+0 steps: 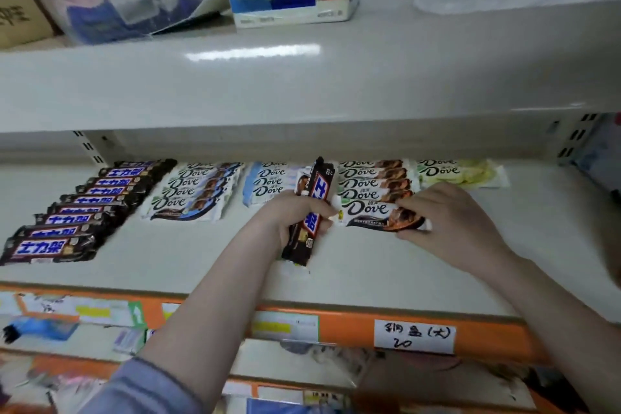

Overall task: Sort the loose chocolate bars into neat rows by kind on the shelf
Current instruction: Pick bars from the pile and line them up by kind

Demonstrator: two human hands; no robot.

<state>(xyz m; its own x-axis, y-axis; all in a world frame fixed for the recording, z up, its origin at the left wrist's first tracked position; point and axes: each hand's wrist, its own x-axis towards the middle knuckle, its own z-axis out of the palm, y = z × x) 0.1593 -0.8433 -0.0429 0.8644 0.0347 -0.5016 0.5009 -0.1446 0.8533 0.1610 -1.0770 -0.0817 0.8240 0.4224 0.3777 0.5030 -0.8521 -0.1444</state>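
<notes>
Chocolate bars [215,188] lie in rows on the pale shelf [188,255] beyond your fingers, your left hand [295,215] gripping upright dark bars [311,212], your right hand [450,215] pinching a Dove bar [376,213] by its end, price labels [415,336] below blurred.

Bare pale grey shelf board [201,255] lies open across the frame's lower middle, hemmed behind by flat rows of wrapped chocolate bars [198,191] and overhung by the grey upper shelf [302,84]
</notes>
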